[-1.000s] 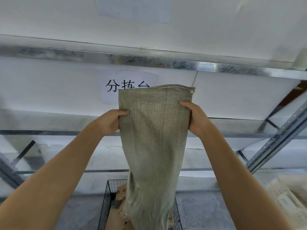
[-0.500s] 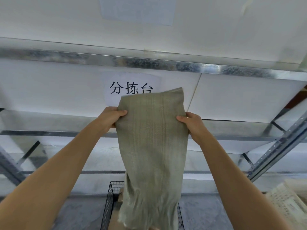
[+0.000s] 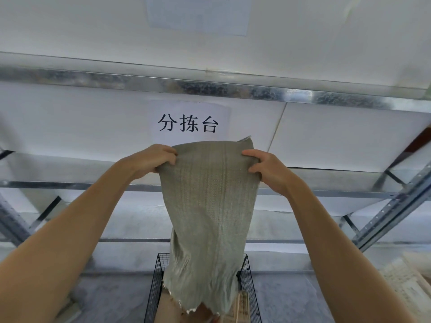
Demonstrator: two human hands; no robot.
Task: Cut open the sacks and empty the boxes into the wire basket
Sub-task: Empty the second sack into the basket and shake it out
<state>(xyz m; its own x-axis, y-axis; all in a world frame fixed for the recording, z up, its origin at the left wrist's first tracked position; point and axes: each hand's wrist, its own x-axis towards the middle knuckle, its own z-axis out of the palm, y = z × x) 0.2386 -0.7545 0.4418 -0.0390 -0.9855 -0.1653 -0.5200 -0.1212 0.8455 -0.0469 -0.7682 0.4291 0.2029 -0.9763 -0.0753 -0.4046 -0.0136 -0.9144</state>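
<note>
A grey-green woven sack (image 3: pixel 210 206) hangs upside down in front of me, limp, its frayed cut end over the black wire basket (image 3: pixel 155 283). My left hand (image 3: pixel 151 160) grips the sack's upper left corner. My right hand (image 3: pixel 268 170) grips the upper right corner. Brown cardboard boxes (image 3: pixel 171 307) show inside the basket below the frayed edge; most of the basket's inside is hidden by the sack.
A metal rack with galvanised beams (image 3: pixel 210 86) and white boards stands behind, with a paper sign (image 3: pixel 189 122) on it. A slanted upright (image 3: pixel 394 206) is at right. Another pale printed sack (image 3: pixel 405 285) lies at lower right on the grey surface.
The sack's top has been gathered down and bunched in both hands, so it hangs shorter. Its frayed end has risen clear of the boxes. The view has tilted up a little.
</note>
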